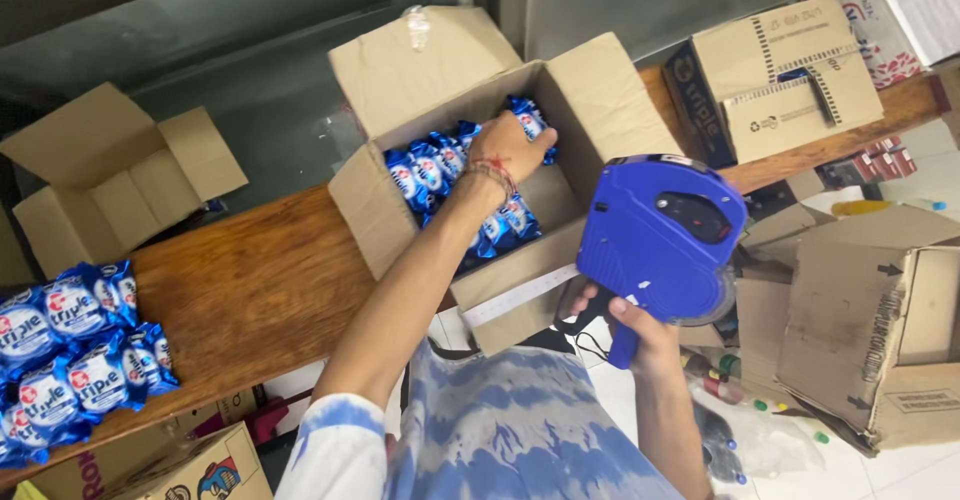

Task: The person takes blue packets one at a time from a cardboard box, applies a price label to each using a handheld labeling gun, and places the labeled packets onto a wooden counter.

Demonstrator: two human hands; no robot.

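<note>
Left hand (pixel 512 146) deep in the open carton (pixel 590 110), fingers closed on a blue snack packet (pixel 528 118). Right hand (pixel 640 332) just outside the carton's near wall, fist wrapped round blue price-label gun (pixel 660 235). Mid-pick; next, probably lifting the packet out, bringing it to the gun.

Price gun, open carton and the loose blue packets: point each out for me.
price gun (pixel 655 235), head view, blue body
open carton (pixel 600 100), head view, right flap
loose blue packets (pixel 70 360), head view, pile's middle

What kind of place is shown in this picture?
Probably the stockroom or back of a small shop. The right hand holds a blue price-label gun, the left hand reaches into a cardboard box of blue snack packets, and more cartons lie around.
</note>
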